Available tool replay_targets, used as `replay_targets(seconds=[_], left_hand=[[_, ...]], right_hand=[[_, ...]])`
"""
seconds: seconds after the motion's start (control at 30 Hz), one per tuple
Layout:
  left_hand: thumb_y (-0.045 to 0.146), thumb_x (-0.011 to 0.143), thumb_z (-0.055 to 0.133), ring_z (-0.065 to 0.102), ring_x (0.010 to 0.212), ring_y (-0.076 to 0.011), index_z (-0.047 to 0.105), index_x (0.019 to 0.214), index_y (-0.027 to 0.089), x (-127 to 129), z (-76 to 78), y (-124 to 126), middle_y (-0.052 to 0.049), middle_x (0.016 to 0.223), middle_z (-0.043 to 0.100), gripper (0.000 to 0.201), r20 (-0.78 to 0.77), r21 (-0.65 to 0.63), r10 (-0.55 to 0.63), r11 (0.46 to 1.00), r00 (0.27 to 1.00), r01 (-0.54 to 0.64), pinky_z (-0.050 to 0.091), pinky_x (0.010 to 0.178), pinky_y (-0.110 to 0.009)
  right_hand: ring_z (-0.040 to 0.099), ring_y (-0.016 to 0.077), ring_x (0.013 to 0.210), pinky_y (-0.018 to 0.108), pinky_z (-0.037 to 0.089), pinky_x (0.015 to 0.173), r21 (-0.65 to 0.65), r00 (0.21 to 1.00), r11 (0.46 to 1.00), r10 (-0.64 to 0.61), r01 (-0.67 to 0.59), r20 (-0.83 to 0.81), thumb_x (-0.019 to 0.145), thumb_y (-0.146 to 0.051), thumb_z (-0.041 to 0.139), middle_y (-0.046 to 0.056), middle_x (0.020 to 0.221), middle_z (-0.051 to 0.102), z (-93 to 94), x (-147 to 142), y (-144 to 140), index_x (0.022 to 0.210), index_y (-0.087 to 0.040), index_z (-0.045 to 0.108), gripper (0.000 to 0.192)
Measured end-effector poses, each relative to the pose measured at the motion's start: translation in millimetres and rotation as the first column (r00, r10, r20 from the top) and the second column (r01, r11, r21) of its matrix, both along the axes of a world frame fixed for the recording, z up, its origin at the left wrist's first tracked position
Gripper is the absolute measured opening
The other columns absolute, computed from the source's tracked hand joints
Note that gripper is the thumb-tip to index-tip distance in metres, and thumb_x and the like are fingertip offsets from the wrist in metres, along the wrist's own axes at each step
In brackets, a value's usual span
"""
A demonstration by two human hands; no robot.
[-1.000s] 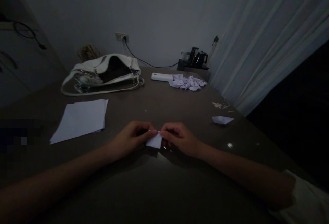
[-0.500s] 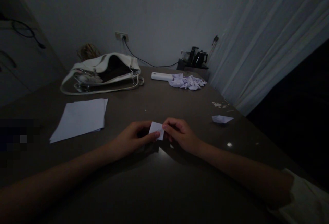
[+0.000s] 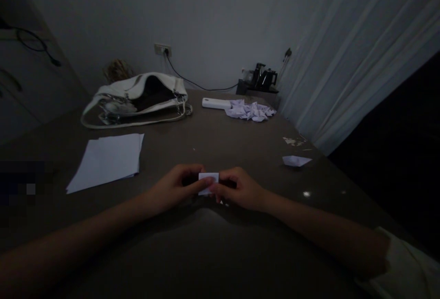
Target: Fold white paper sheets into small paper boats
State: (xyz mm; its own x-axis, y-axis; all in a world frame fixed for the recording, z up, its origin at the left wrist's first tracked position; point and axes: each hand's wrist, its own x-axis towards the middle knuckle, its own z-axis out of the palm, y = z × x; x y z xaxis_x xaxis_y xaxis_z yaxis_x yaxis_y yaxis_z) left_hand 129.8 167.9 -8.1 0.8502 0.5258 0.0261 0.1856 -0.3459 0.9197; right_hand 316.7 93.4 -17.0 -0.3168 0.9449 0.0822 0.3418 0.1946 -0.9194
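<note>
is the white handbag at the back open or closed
Open: the white handbag lies on its side on the table, mouth gaping, dark inside showing.

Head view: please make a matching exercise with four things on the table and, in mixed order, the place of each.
Things:
1. small folded paper
2. stack of white sheets
3. white handbag
4. pile of folded pieces

Places:
a. far left, near the wall
b. between both hands
c. far right, beside a white flat object
d. left of the hands

Pairs: 1-b, 2-d, 3-a, 4-c

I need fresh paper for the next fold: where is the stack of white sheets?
The stack of white sheets lies flat on the table, to the left of the left hand, in front of the white handbag.
</note>
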Motion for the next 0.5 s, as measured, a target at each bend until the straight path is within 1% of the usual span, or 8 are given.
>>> replay_targets(seconds=[0.1, 0.17, 0.33, 0.43, 0.5], left_hand=[[0.041, 0.089, 0.052, 0.059, 0.074, -0.0160, 0.063, 0.088, 0.015, 1.0, -0.2, 0.6, -0.003, 0.080, 0.065, 0.028, 0.015, -0.024, -0.021, 0.999, 1.000, 0.022, 0.046, 0.067, -0.025], [0.041, 0.090, 0.052, 0.059, 0.075, -0.0162, 0.064, 0.091, 0.016, 1.4, -0.4, 1.0, -0.003, 0.082, 0.066, 0.028, 0.016, -0.013, -0.049, 0.999, 0.999, 0.050, 0.046, 0.068, -0.025], [0.039, 0.092, 0.047, 0.056, 0.069, -0.0143, 0.066, 0.083, 0.014, 0.6, 0.6, 0.8, -0.001, 0.073, 0.062, 0.032, 0.011, 0.046, -0.075, 0.996, 0.997, 0.075, 0.043, 0.063, -0.022], [0.040, 0.091, 0.047, 0.056, 0.066, -0.0142, 0.066, 0.080, 0.014, -0.6, -0.1, 1.2, -0.001, 0.070, 0.062, 0.034, -0.005, 0.070, -0.053, 0.996, 0.999, 0.053, 0.043, 0.061, -0.022], [0.041, 0.090, 0.048, 0.056, 0.065, -0.0144, 0.065, 0.076, 0.014, -1.2, -1.2, 1.9, -0.002, 0.069, 0.062, 0.035, -0.003, 0.075, -0.028, 0.997, 1.000, 0.028, 0.043, 0.060, -0.022]], right_hand=[[0.051, 0.0090, 0.053, 0.021, 0.039, 0.052, 0.020, 0.997, 0.998, -0.054, 0.055, -0.051, 0.086, -0.044, 0.057, 0.001, 0.060, 0.058, -0.5, 0.1, 1.7, 0.068, -0.013, 0.063, 0.036], [0.052, 0.0099, 0.054, 0.022, 0.041, 0.053, 0.030, 0.996, 0.998, -0.056, 0.059, -0.076, 0.085, -0.047, 0.059, 0.001, 0.061, 0.059, -1.4, 0.3, 2.8, 0.070, -0.013, 0.063, 0.037], [0.055, 0.0110, 0.057, 0.023, 0.044, 0.056, 0.055, 0.993, 0.997, -0.040, 0.046, -0.111, 0.086, -0.049, 0.057, 0.003, 0.067, 0.062, -3.7, 0.4, 3.8, 0.073, -0.015, 0.063, 0.037], [0.054, 0.0103, 0.055, 0.022, 0.043, 0.054, 0.007, 0.990, 0.998, -0.063, 0.064, -0.127, 0.085, -0.048, 0.058, 0.002, 0.067, 0.061, -4.8, 0.3, 3.0, 0.075, -0.014, 0.062, 0.036], [0.055, 0.0096, 0.055, 0.021, 0.042, 0.052, -0.022, 0.992, 0.999, -0.043, 0.040, -0.117, 0.086, -0.044, 0.058, 0.002, 0.065, 0.061, -5.3, 0.2, 2.3, 0.076, -0.013, 0.062, 0.033]])
